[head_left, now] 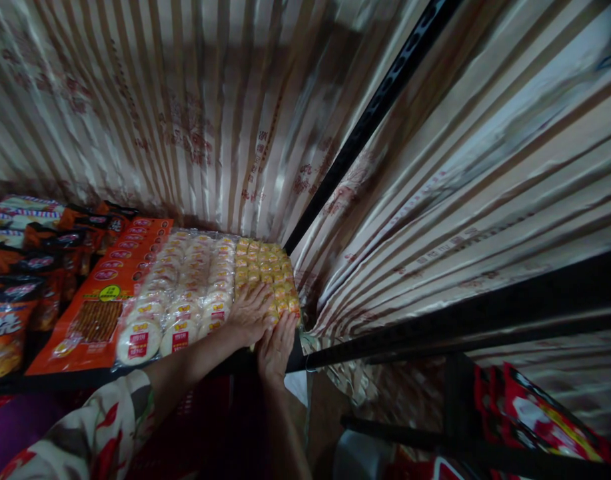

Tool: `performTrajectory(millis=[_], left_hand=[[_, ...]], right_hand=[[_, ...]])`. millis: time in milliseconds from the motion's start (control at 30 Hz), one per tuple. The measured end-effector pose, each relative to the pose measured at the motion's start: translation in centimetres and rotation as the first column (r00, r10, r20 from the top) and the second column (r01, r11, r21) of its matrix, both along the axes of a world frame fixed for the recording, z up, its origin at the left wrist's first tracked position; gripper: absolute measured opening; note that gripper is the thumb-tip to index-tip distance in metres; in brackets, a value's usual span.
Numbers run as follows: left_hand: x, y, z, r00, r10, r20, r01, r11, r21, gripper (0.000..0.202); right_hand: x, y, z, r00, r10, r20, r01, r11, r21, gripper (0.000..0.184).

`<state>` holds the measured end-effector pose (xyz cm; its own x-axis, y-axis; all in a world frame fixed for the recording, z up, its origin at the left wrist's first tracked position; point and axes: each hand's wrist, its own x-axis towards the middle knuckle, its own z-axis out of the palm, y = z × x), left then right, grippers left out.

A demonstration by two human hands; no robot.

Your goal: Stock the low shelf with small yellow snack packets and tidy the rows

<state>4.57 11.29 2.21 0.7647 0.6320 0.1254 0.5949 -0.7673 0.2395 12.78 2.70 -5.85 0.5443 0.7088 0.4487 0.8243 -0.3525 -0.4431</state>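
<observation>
My left hand (252, 310) lies flat, fingers stretched out, on top of a stack of yellow snack packets (262, 267) at the right end of a shelf. Right beside it, my right hand (276, 347) presses its spread fingers against the front of the same yellow stack, at the shelf's front edge. To the left of the yellow packets stands a stack of round white cakes in clear wrappers with red labels (180, 293). My left sleeve is patterned in cream with red and grey.
Orange flat packets (105, 300) and dark orange snack bags (15, 313) fill the shelf to the left. A striped shiny curtain (210, 113) hangs behind. Black metal shelf posts and rails (365, 127) frame the corner. Red packets (535, 413) lie lower right.
</observation>
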Motion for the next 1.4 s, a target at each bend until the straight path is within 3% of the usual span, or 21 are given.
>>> performTrajectory(millis=[133, 400, 700, 933, 1133, 1400], left_hand=[[0.1, 0.2, -0.3, 1.000, -0.007, -0.011, 0.007, 1.000, 0.012, 0.055], [1.6, 1.8, 0.0, 0.999, 0.031, 0.022, -0.032, 0.998, 0.048, 0.055], [2.9, 1.6, -0.4, 0.997, -0.056, -0.044, 0.054, 0.997, -0.053, 0.055], [3.0, 2.1, 0.4, 1.000, -0.010, 0.008, 0.011, 0.998, -0.067, 0.060], [3.0, 4.7, 1.4, 0.984, 0.138, -0.111, -0.152, 0.980, -0.128, 0.062], [2.5, 4.8, 0.1, 0.985, 0.127, -0.114, -0.140, 0.983, -0.119, 0.063]], right_hand=[[-0.3, 0.0, 0.0, 0.998, -0.014, 0.068, 0.009, 0.997, 0.072, 0.061], [0.8, 0.5, 1.2, 0.999, -0.039, 0.032, 0.035, 0.992, 0.121, 0.061], [0.8, 0.6, -0.5, 0.996, -0.018, 0.092, 0.006, 0.992, 0.125, 0.057], [0.6, 0.5, 0.1, 0.994, -0.075, 0.080, 0.063, 0.988, 0.140, 0.058], [0.1, 0.7, 1.4, 0.995, -0.077, 0.067, 0.069, 0.991, 0.117, 0.060], [-0.2, 0.9, 1.2, 0.995, -0.063, 0.078, 0.054, 0.992, 0.116, 0.058]])
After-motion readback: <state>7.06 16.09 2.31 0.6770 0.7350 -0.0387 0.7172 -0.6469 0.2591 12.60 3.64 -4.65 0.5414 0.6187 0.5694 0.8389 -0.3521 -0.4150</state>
